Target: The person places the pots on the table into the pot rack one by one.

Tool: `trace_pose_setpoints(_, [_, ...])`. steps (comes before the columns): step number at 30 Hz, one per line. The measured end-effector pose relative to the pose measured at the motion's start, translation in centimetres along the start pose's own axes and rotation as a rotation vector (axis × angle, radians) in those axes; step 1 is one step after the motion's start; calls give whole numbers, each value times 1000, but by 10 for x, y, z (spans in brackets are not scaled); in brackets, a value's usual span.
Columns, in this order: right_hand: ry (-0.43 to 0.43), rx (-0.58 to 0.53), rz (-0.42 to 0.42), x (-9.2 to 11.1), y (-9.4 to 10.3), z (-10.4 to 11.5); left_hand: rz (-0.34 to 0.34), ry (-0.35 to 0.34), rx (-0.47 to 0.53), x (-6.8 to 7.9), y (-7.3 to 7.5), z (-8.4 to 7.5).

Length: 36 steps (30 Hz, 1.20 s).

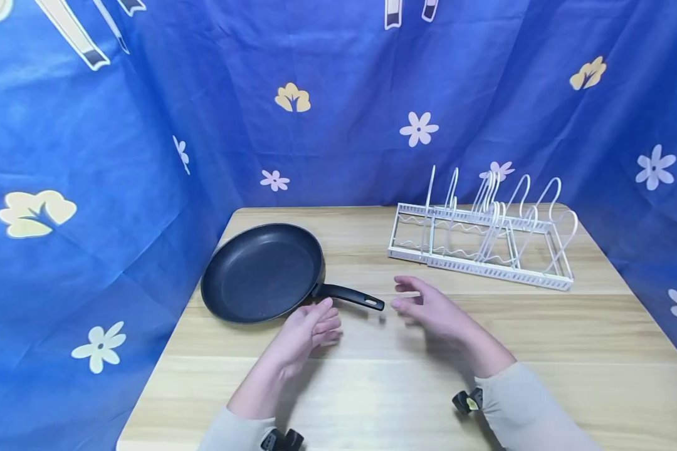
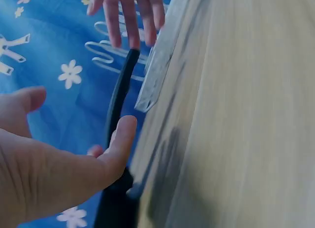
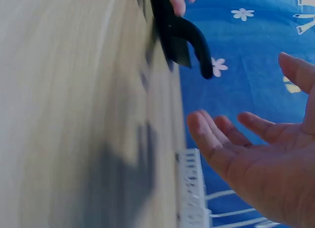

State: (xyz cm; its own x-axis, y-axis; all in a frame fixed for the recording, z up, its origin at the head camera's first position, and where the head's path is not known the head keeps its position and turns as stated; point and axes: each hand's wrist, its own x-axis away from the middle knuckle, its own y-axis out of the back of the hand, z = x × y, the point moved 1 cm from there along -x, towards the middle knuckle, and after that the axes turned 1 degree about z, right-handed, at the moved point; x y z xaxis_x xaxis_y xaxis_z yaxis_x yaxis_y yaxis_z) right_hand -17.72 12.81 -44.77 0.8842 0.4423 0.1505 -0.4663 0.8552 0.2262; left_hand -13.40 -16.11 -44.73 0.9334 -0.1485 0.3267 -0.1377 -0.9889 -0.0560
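A black frying pan (image 1: 267, 272) rests on the left part of the wooden table, its handle (image 1: 352, 295) pointing right. My left hand (image 1: 310, 329) hovers just in front of the pan's near right edge, fingers loosely bent with nothing between them. Beyond the handle's tip is my right hand (image 1: 429, 307), thumb and fingers spread apart and holding nothing. In the right wrist view, the right hand (image 3: 261, 159) shows its palm, with the curved handle (image 3: 194, 41) a short way off. The left wrist view shows the left hand (image 2: 64, 169) beside the handle (image 2: 118, 100).
A white wire pan rack (image 1: 485, 241) with several upright loops stands at the back right of the table (image 1: 361, 388). Blue patterned cloth (image 1: 338, 94) hangs behind the table and along both sides. A dark wrist strap (image 1: 467, 401) sits at each sleeve.
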Motion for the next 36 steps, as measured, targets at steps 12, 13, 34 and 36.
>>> trace_pose_setpoints(12, [-128,-412,239,-29,-22,-20,-48,128,628,-45,-20,13])
trace_pose_setpoints(13, [-130,-425,245,-31,-24,-20,-48,126,663,-48,-22,14])
trace_pose_setpoints(34, [-273,-579,521,-70,-24,-19,-49,94,887,-65,-23,20])
trace_pose_setpoints(36, [-279,-657,594,-72,-23,-23,-30,104,874,-64,-21,20])
